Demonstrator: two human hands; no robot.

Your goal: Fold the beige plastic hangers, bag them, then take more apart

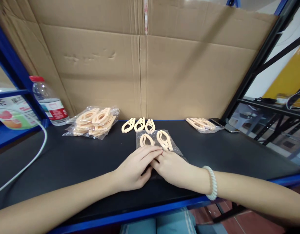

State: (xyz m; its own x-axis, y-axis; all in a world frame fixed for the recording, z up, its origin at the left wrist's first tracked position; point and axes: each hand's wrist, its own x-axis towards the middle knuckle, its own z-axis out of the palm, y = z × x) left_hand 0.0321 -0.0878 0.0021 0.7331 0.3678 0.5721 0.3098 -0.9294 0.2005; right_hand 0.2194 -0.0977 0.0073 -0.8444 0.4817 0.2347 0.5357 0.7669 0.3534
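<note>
My left hand [137, 167] and my right hand [170, 167] meet near the table's front edge, fingers closed together over the near end of a clear plastic bag [176, 150]. What lies between the fingertips is hidden. Inside or on the bag, just beyond the hands, are two cream plastic clips, a left one [142, 140] and a right one [163, 140]. Three more cream clips [139, 124] lie in a row behind the bag. A pale coiled band circles my right wrist.
Bagged cream clips [98, 122] are heaped at the back left, beside a red-capped bottle [53, 105]. Another bagged bundle [201, 124] and a phone [231, 128] lie at the back right. Cardboard [103, 65] walls the rear; a white cable [40, 150] crosses the left.
</note>
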